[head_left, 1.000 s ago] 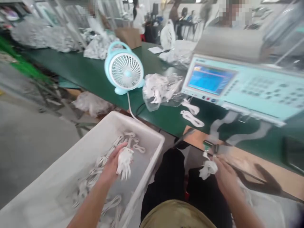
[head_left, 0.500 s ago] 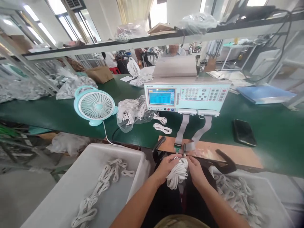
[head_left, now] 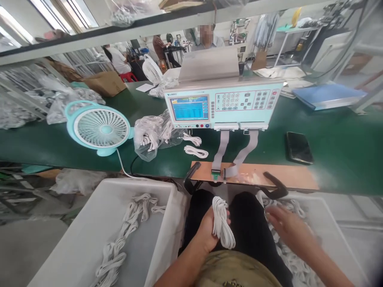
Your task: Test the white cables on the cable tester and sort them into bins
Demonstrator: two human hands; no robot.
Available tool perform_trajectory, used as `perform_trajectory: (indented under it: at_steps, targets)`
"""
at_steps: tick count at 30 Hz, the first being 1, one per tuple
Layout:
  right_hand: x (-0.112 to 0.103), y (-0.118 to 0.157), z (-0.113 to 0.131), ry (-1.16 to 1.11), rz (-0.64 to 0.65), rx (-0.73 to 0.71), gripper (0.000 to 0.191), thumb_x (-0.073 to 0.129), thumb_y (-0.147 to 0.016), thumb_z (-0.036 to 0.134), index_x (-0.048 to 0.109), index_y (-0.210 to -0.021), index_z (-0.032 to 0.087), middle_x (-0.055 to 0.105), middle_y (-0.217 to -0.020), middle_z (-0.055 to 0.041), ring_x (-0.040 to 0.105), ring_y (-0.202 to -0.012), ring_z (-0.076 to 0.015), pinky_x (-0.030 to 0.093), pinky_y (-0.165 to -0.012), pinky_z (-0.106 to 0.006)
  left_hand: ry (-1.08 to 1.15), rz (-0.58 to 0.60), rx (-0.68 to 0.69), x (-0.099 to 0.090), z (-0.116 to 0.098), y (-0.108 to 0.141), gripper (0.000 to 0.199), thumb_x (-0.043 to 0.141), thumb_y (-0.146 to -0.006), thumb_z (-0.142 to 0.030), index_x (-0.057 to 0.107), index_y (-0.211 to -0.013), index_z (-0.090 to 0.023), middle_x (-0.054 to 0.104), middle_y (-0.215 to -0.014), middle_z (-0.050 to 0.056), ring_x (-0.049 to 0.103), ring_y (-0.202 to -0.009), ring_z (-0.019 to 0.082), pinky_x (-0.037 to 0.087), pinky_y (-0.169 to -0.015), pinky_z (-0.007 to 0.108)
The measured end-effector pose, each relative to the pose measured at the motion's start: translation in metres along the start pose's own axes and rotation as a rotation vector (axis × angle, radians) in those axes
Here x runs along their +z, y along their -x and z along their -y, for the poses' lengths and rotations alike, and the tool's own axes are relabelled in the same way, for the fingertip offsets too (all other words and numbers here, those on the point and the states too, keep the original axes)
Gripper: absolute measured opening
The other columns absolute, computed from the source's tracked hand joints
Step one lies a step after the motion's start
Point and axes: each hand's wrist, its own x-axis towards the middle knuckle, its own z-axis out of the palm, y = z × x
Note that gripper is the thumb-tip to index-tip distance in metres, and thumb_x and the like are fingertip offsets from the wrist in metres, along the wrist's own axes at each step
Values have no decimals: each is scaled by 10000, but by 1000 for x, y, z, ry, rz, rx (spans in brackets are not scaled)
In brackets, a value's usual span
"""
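Note:
My left hand [head_left: 208, 230] is closed around a coiled bundle of white cables [head_left: 222, 224], held above my lap. My right hand [head_left: 289, 228] is apart from it, over the right-hand white bin [head_left: 339, 229], where many white cables [head_left: 302, 265] lie in a tangle. Motion smears its fingers, so I cannot tell whether they hold anything. At the bench edge, two grey ribbon cables [head_left: 237, 161] run from the tester [head_left: 245, 113] down to small connectors [head_left: 216, 175] on a tan board [head_left: 249, 175]. Neither hand touches these connectors.
A white bin [head_left: 101, 199] with coiled cables [head_left: 118, 247] stands at left. On the green bench are a fan [head_left: 104, 128], bagged cables [head_left: 148, 137], two loose coils [head_left: 196, 151], a phone [head_left: 299, 147] and a blue folder [head_left: 329, 97]. Black handles [head_left: 277, 186] flank the board.
Both hands have come away from the connectors. My left hand has drawn the cable bundle back toward my lap, while my right hand has moved right over the bin. The view has tilted down.

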Motion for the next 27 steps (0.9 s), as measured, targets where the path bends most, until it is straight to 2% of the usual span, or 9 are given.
perform_trajectory:
  at_steps: [2, 7, 11, 14, 16, 18, 20, 23, 27]
  targets:
    - [12, 2, 29, -209, 80, -79, 182, 505, -830, 372, 634, -864, 250, 631, -823, -49, 587, -738, -225, 447, -672, -318, -61, -5, 51, 8, 8, -3, 389, 648, -703, -468, 574, -927, -158, 625, -712, 30, 572, -546, 140, 415, -503, 234]
    - [43, -6, 83, -520, 35, -66, 143, 474, -853, 269, 599, -862, 201, 612, -749, -27, 561, -663, -183, 432, -609, -266, -287, 58, 274, 23, 23, 6, 366, 689, -701, -392, 528, -977, -213, 595, -765, -15, 562, -667, 125, 420, -614, 211]
    - [52, -10, 83, -517, 49, -97, 137, 503, -827, 271, 531, -716, 196, 523, -640, 8, 474, -578, -144, 369, -543, -238, -467, 106, 419, 15, 24, 13, 233, 650, -728, -342, 569, -875, -180, 573, -783, -3, 524, -737, 134, 418, -702, 227]
    - [59, -12, 77, -546, 70, -56, 151, 477, -842, 280, 464, -714, 202, 468, -614, 30, 433, -560, -132, 346, -530, -231, -511, -3, 445, -1, 11, 14, 157, 577, -757, -334, 568, -759, -176, 501, -623, -27, 460, -569, 109, 388, -576, 220]
    - [65, -13, 74, -547, 100, -56, 150, 444, -869, 288, 442, -743, 206, 446, -623, 37, 421, -563, -130, 341, -535, -231, -613, -110, 566, -9, -7, 18, 190, 531, -780, -324, 574, -676, -171, 485, -608, -17, 452, -549, 114, 378, -559, 231]
    - [69, -15, 73, -518, 120, -85, 157, 427, -890, 295, 426, -758, 210, 426, -630, 41, 407, -562, -128, 331, -533, -232, -826, -133, 759, -11, -27, 25, 171, 573, -754, -299, 620, -655, -167, 546, -717, 19, 503, -646, 144, 402, -633, 259]
    - [70, -18, 74, -483, 124, -125, 162, 415, -902, 293, 417, -763, 212, 419, -637, 40, 402, -562, -127, 330, -536, -234, -1056, -40, 887, -5, -43, 34, 129, 680, -667, -264, 685, -772, -190, 607, -863, 46, 539, -775, 189, 412, -732, 289]
    - [69, -24, 78, -466, 150, -193, 148, 405, -907, 287, 432, -783, 211, 456, -661, 29, 435, -584, -134, 356, -558, -235, -1308, 123, 896, 12, -55, 43, 310, 734, -620, -247, 693, -926, -233, 664, -892, 48, 551, -841, 222, 406, -781, 309]
    - [67, -35, 81, -461, 175, -235, 153, 403, -910, 287, 515, -851, 201, 565, -770, -15, 529, -694, -159, 405, -652, -249, -1454, 54, 809, 29, -55, 38, 65, 627, -721, -239, 675, -685, -215, 652, -701, 19, 542, -726, 180, 396, -696, 277]
